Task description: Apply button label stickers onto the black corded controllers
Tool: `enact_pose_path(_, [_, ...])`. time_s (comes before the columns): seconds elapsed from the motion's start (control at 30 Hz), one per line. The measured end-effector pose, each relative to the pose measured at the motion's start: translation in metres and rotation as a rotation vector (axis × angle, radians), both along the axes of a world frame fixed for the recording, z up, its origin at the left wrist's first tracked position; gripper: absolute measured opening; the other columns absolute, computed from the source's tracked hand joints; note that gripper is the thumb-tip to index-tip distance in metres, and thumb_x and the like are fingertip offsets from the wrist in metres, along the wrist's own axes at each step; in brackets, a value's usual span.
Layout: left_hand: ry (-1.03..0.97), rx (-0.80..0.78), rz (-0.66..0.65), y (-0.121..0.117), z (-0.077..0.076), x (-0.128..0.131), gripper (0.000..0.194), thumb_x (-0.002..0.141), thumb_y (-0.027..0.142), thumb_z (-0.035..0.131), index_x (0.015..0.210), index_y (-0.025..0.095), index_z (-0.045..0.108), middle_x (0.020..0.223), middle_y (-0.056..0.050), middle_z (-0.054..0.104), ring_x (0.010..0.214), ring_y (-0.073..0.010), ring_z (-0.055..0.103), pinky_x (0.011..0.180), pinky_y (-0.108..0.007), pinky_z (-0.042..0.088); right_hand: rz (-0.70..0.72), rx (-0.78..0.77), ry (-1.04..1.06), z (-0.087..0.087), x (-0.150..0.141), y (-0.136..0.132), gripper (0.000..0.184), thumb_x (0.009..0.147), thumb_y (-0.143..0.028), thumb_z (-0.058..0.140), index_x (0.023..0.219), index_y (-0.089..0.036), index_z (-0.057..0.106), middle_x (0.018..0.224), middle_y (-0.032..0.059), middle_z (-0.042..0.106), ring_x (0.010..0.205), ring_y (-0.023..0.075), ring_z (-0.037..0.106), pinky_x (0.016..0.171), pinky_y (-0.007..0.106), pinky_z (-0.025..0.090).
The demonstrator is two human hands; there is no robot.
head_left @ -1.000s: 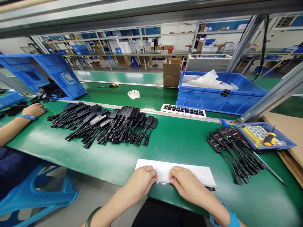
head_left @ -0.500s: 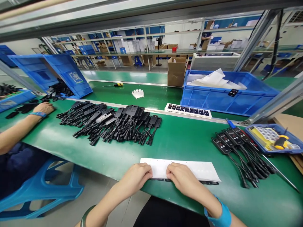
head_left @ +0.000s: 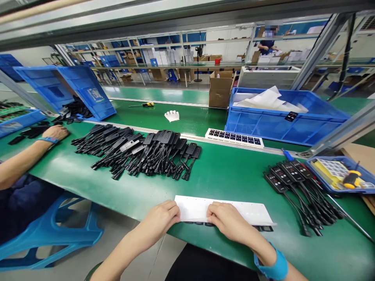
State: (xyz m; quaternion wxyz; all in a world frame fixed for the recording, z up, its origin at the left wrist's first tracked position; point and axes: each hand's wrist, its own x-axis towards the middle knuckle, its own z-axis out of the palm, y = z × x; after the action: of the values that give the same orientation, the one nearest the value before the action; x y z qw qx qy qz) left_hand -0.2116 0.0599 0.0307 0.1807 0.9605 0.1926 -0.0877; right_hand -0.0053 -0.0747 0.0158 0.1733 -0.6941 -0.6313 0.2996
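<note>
A long white sheet (head_left: 234, 208) lies on the green belt (head_left: 228, 175) near its front edge, with a row of small black stickers showing under its near edge. My left hand (head_left: 159, 218) rests at the sheet's left end with fingers curled on the edge. My right hand (head_left: 227, 222) presses on the sheet's near edge at the middle, fingers bent down onto it. A blue band wraps my right wrist.
A big heap of black cabled parts (head_left: 140, 150) lies to the left, a smaller bundle (head_left: 295, 183) to the right. A white sticker strip (head_left: 234, 137), blue crate (head_left: 287, 117), small blue tray (head_left: 340, 173) and white glove (head_left: 172, 115) sit beyond. Another person's arm (head_left: 29, 154) rests far left.
My left hand has slid left toward the sheet's end, away from the right hand. The view has shifted slightly.
</note>
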Motion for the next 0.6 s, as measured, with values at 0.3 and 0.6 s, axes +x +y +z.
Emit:
enact_pose_path(0.3, [0.117, 0.158, 0.032, -0.002, 0.007, 0.021, 0.023, 0.091, 0.012, 0.034, 0.084, 0.014, 0.055, 0.081, -0.010, 0.060, 0.071, -0.0227, 0.056, 0.061, -0.032, 0.037, 0.001, 0.001, 0.010, 0.000, 0.001, 0.001, 0.013, 0.086, -0.015, 0.050, 0.080, -0.020, 0.060, 0.082, 0.0005, 0.064, 0.076, 0.0155, 0.057, 0.066, 0.023, 0.032])
enact_pose_path(0.6, [-0.061, -0.199, -0.139, 0.001, 0.008, 0.058, 0.021, 0.089, 0.024, 0.049, 0.075, 0.018, 0.064, 0.069, 0.000, 0.064, 0.063, -0.0145, 0.057, 0.056, -0.024, 0.032, -0.019, -0.002, -0.060, 0.003, -0.002, 0.001, 0.014, 0.089, -0.014, 0.047, 0.083, -0.019, 0.059, 0.084, 0.0015, 0.066, 0.077, 0.0169, 0.059, 0.066, 0.025, 0.032])
